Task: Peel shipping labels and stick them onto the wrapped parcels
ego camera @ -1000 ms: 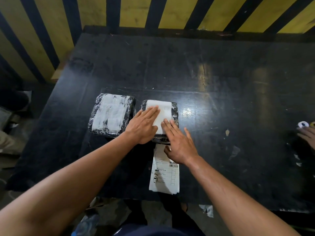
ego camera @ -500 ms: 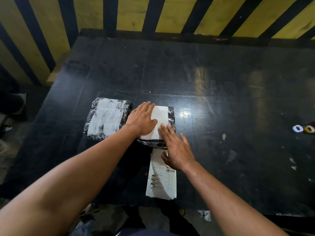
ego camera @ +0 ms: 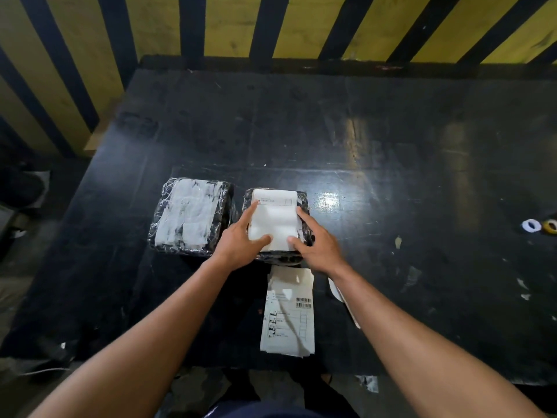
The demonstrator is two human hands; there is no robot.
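Observation:
Two black plastic-wrapped parcels lie side by side on the black table [ego camera: 376,131]. The left parcel [ego camera: 190,217] carries a worn white patch on top. On the right parcel [ego camera: 303,198] lies a white shipping label [ego camera: 275,215]. My left hand [ego camera: 238,241] rests at that label's left edge and my right hand [ego camera: 316,244] at its right edge, fingers spread, thumbs pressing its near edge. A stack of printed label sheets [ego camera: 287,315] lies on the table just in front of the parcel, between my forearms.
A white backing strip [ego camera: 342,297] lies partly under my right forearm. Two small tape rolls, one white [ego camera: 530,226] and one yellow [ego camera: 551,227], sit at the far right. A yellow and black striped wall [ego camera: 301,22] runs behind the table. Paper scraps dot the right side.
My left hand slid off the middle of the label to its left edge and my right hand moved up to its right edge. The label's face is now uncovered.

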